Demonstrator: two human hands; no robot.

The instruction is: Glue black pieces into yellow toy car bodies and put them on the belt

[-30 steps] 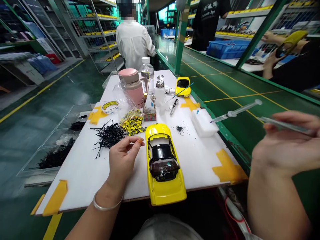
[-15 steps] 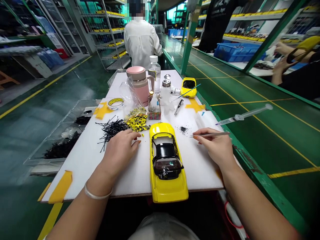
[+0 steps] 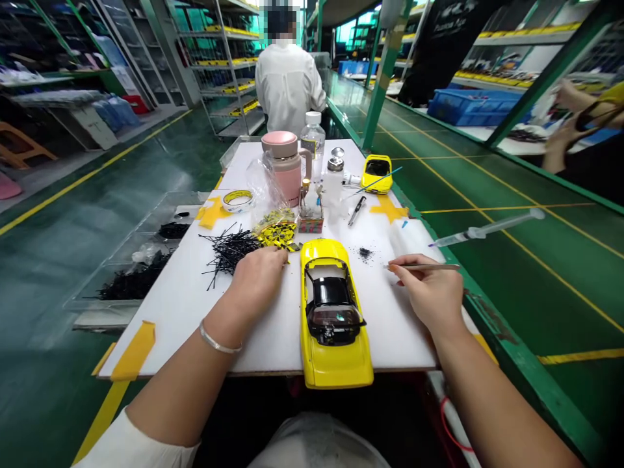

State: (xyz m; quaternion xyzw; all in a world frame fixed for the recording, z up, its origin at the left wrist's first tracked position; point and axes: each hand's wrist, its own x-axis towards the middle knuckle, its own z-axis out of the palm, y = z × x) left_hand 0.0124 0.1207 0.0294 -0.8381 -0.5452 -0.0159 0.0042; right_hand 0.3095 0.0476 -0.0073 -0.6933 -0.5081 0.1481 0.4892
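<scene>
Okay, nearest is the yellow model car (image 3: 336,367), lying lengthwise at the near edge of the white worktop (image 3: 170,338), one end just past that edge, its open top showing a black interior. The left hand (image 3: 258,276), wearing a silver bangle (image 3: 219,341), sits left of the car with fingers curled down, just beside the black cable ties (image 3: 229,253) and the yellow-and-black bits (image 3: 277,234); whether they pinch anything small cannot be told. The right hand (image 3: 431,292) is right of the car, with its fingers closed around slim tweezers (image 3: 422,266) held pen-style, the tips pointing left, near a small pile of black specks (image 3: 364,252). Nothing shows between the tips. Beyond, toward the far edge, stand a pink flask (image 3: 285,166), a water bottle (image 3: 312,140), a dispensing bottle (image 3: 334,182), and a smaller yellow model car (image 3: 377,174). A white foam block (image 3: 409,237) lies near the right edge, and a syringe (image 3: 487,229) lies off the worktop, to the right. Farther back, a co-worker in a white shirt (image 3: 287,84) stands facing away.
</scene>
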